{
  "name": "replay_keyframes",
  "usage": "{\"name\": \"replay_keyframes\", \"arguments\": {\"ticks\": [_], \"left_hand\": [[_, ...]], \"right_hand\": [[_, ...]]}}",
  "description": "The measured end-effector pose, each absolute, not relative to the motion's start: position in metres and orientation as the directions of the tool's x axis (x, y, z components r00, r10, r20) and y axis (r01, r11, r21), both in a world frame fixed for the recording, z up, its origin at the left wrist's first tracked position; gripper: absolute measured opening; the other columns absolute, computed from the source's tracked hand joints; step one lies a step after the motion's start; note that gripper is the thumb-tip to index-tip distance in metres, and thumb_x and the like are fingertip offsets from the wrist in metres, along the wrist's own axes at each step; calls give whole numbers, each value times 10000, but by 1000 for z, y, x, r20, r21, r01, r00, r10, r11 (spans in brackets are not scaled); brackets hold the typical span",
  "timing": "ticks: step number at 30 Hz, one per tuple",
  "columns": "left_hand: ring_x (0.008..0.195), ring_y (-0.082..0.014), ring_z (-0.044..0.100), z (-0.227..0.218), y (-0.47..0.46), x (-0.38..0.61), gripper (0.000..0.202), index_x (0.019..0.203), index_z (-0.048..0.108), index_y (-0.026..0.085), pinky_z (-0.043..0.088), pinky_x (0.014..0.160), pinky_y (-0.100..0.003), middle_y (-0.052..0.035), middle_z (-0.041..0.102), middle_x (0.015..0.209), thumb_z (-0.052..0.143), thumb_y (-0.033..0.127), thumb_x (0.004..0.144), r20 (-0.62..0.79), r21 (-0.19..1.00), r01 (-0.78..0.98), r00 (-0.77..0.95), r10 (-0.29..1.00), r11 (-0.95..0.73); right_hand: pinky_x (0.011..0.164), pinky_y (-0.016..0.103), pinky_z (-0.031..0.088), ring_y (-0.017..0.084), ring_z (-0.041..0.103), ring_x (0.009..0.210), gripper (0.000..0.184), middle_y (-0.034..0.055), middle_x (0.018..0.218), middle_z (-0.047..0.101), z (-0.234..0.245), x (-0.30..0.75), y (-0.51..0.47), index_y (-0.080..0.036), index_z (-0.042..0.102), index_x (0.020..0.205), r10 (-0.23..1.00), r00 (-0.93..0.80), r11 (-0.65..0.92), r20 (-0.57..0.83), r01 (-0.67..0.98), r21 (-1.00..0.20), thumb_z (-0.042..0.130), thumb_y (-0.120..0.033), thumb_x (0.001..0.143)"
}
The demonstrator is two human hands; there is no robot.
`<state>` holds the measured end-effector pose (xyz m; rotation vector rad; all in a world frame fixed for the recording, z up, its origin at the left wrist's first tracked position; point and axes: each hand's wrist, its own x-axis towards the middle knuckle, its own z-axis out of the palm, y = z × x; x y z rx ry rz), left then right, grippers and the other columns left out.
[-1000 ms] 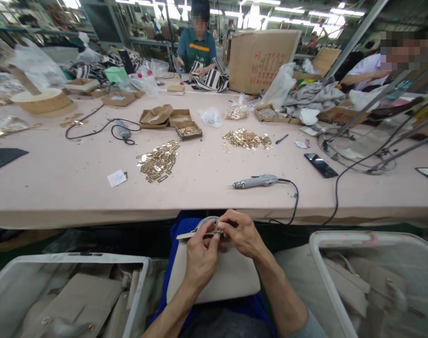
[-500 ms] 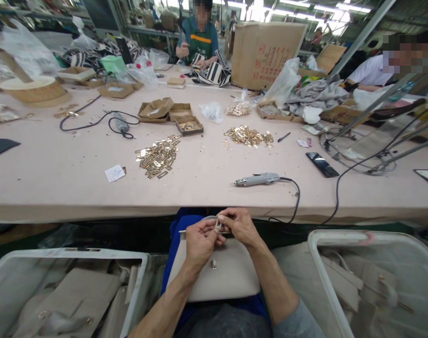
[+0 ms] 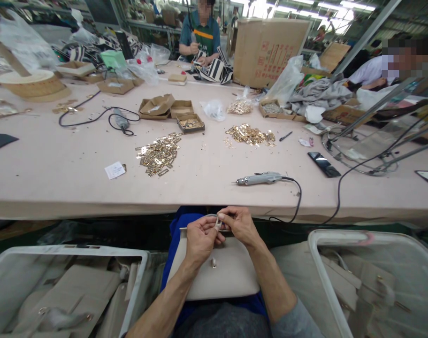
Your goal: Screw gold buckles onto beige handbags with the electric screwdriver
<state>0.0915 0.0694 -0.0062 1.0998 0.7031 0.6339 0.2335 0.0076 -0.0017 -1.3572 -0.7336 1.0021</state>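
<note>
A beige handbag (image 3: 231,274) lies on my lap below the table edge. My left hand (image 3: 200,237) and my right hand (image 3: 238,225) meet at the bag's top edge, fingers pinched together on a small metal fitting (image 3: 218,223). A small metal clasp (image 3: 213,263) shows on the bag's front. On the table just beyond my hands lies a grey electric screwdriver (image 3: 259,179) with a black cable.
Piles of gold metal parts (image 3: 159,153) (image 3: 249,135) lie on the pink table (image 3: 59,173), with small cardboard boxes (image 3: 189,123), a phone (image 3: 324,164) and a second screwdriver (image 3: 121,120). White bins (image 3: 136,281) (image 3: 326,253) of beige bags flank my legs. Two people work at the far side.
My hands have shifted slightly up on the bag's top edge, uncovering the clasp on its front. The view has tilted a little.
</note>
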Motion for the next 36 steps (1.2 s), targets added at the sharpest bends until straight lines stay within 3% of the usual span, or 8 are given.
{"name": "replay_keyframes", "arguments": {"ticks": [12,16,20,24,27,29,33,36], "left_hand": [[382,-143,622,-13,66,97,383,917,707,81,436,366,-185,-89,744,658,812,432,806,-143,969,-86,574,806,233],[428,-190,667,-15,66,96,440,1024,688,85,538,429,-240,-55,716,589,727,495,871,-177,954,-92,597,782,287],[536,-205,720,-16,64,95,434,1075,674,80,593,509,-266,-92,762,725,774,433,845,-161,953,-106,617,770,285],[478,-193,688,-13,60,94,405,989,678,93,569,470,-256,-76,736,660,776,455,836,-173,947,-124,576,799,295],[538,-201,716,-12,61,93,403,1009,672,109,591,513,-273,-106,769,788,751,475,859,-163,934,-164,593,788,317],[571,-211,729,-12,64,92,392,996,675,115,599,538,-282,-118,774,831,739,481,871,-144,939,-170,599,788,300],[463,-198,680,-13,69,89,420,894,666,118,530,441,-256,-109,745,711,738,530,856,-130,939,-194,560,818,283],[435,-181,660,-15,70,89,475,890,669,116,485,410,-236,-108,734,709,739,583,836,-151,931,-211,520,841,298]], "right_hand": [[566,229,542,157,628,621,296,47,732,692,-2,230,7,-132,763,878,876,475,-60,-86,-70,-996,795,-417,806],[547,229,526,152,609,598,317,42,708,679,-5,231,6,-131,762,872,865,491,-72,-102,-81,-994,793,-439,804],[569,239,525,153,608,619,327,43,741,686,-3,231,6,-139,751,883,876,470,-76,-106,-82,-994,778,-458,817],[611,258,505,173,623,664,279,41,747,695,6,228,5,-160,751,867,898,439,-108,-24,168,-980,712,-436,876],[607,275,465,180,606,644,269,36,712,686,8,225,9,-176,747,804,877,477,-142,54,364,-920,671,-416,897],[612,287,461,192,612,650,272,37,712,687,7,225,14,-183,743,780,881,468,-140,67,393,-909,661,-416,893],[552,292,428,192,589,558,310,29,614,650,14,223,34,-186,720,726,917,398,-199,-15,424,-883,633,-423,906],[588,303,421,193,579,583,319,34,641,650,30,222,63,-191,705,750,875,456,-166,165,602,-781,609,-437,929]]}}
